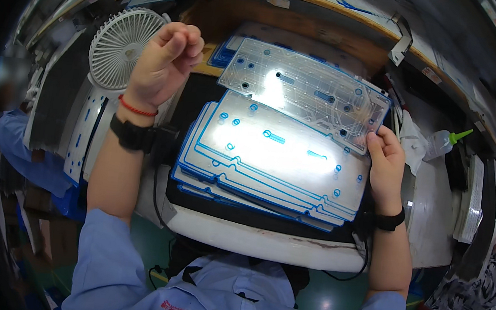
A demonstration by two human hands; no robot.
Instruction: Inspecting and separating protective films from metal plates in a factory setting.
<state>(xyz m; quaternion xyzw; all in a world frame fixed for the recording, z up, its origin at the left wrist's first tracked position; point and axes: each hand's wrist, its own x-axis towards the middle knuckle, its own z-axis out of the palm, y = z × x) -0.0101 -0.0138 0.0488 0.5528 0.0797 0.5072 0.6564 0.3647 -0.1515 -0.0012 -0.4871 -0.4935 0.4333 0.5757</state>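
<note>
My left hand (167, 57) is raised beside the fan, its fingers curled in. What they pinch, if anything, does not show. Between the thumb and fingers of my right hand (386, 161) is the lower right corner of a clear plastic sheet (304, 88) with fine printed lines, small round holes and dark slots. It slants over the far part of a stack of silvery flat panels (277, 170). These panels have blue edges and blue-ringed holes, and they lie slightly fanned toward me. Behind the sheet, more blue-edged panels (220, 54) are partly hidden.
A white round fan (124, 49) stands at the left, near more panels (85, 130). A squeeze bottle with a green tip (442, 143) and a white cloth (411, 137) are at the right. A wooden shelf edge (331, 16) crosses the back. Someone in blue (32, 145) is at far left.
</note>
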